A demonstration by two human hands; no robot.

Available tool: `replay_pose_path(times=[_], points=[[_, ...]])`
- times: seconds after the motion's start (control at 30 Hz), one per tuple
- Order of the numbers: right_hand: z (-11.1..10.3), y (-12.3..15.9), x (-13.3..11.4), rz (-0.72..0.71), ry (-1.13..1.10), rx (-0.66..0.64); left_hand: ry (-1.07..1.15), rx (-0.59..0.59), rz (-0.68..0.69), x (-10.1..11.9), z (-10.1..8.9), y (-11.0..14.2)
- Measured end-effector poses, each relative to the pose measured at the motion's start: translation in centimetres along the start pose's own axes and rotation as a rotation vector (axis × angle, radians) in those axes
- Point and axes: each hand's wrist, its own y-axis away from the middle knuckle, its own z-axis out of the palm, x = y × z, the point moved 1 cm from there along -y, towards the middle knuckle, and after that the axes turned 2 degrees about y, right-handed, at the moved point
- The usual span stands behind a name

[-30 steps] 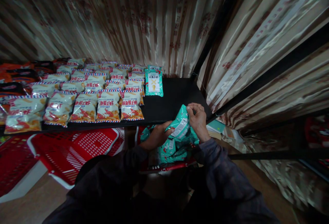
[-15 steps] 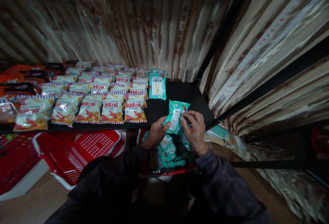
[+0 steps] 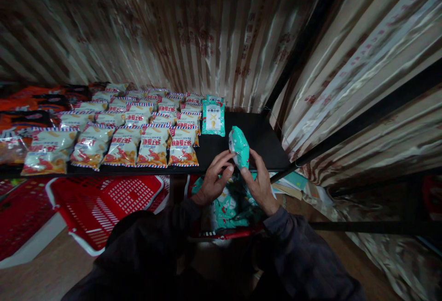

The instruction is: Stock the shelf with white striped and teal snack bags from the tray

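A teal packet (image 3: 241,148) is held up between two bare hands, at the near edge of a black shelf (image 3: 257,135), toward its right end. Its lower part is partly covered by the fingers, and its printed front is turned so far to the left that only a sliver of white panel is shown; the lettering there cannot be read. The packet is seen nearly edge-on, tilted, puffed and glossy, with small white and red marks scattered over the teal. By the right hand (image 3: 261,186) it is gripped, thumb on the near side, fingers partly hidden along the right. By the left hand (image 3: 213,182) its lower left edge is met with the fingertips; whether any grip is made there cannot be told. Below the hands, more teal packets (image 3: 226,211) are heaped in a basket (image 3: 231,234), largely hidden by hands, sleeves and shadow, so they cannot be counted. On the shelf, a teal pack (image 3: 213,118) is stood face-out, another being mostly hidden behind it. To its left, rows of white bags (image 3: 183,148) are lined up, the far ones overlapped; at far left, orange bags (image 3: 29,98) are cut off by the frame.
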Motion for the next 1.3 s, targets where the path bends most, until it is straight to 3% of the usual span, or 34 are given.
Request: replay_pose_path(times=[0.17, 0.33, 0.63, 0.8, 0.93, 1.3], points=[[0.7, 0.0, 0.4, 0.208, -0.139, 0.01, -0.291, -0.026, 0.133, 0.2, -0.1, -0.1], [1.0, -0.4, 0.5, 0.316, -0.293, 0.069, -0.441, -0.018, 0.22, -0.3, 0.1, -0.4], [2.4, -0.7, 1.5, 0.545, -0.768, 0.156, -0.58, 0.188, 0.148, -1.8, -0.3, -1.1], [3.2, -1.9, 1.7, 0.492, -0.771, 0.104, -0.388, 0.197, 0.027, -2.2, -0.2, -1.7], [4.2, -3.5, 2.9, 0.454, -0.689, 0.076, -0.307, 0.239, 0.008, -2.3, -0.7, -2.8], [7.1, -7.7, 6.1, 0.401, -0.536, 0.068, -0.506, 0.376, -0.035, -4.3, -3.2, -5.6]])
